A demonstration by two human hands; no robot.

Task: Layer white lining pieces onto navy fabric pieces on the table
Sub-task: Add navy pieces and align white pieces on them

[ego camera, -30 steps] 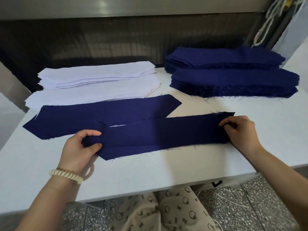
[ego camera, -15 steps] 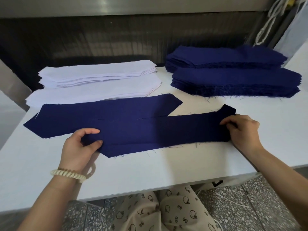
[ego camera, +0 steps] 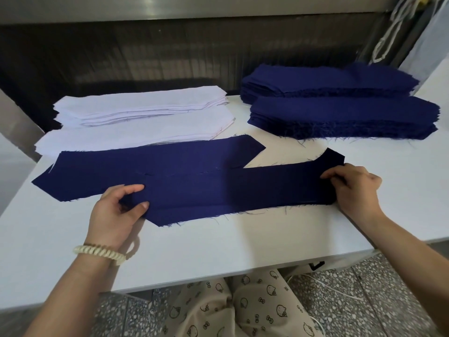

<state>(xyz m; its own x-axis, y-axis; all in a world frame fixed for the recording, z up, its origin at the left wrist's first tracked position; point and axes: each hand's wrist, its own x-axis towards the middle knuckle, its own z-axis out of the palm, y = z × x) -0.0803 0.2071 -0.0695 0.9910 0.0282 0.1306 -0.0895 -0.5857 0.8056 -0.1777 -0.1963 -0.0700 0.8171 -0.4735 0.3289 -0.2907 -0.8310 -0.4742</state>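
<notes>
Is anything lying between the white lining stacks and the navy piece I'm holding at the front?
Only a second navy piece, lying flat between the nearer white lining stack and the front navy piece. Nothing upright blocks the way. The left hand and right hand pinch its ends.

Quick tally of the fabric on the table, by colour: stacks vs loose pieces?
White lining stacks: 2
Navy stacks: 2
Loose navy pieces: 2
Total: 6

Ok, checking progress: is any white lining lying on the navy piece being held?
No, the navy piece pinched by the left hand and right hand shows only navy on top; white lining stacks sit behind it.
</notes>
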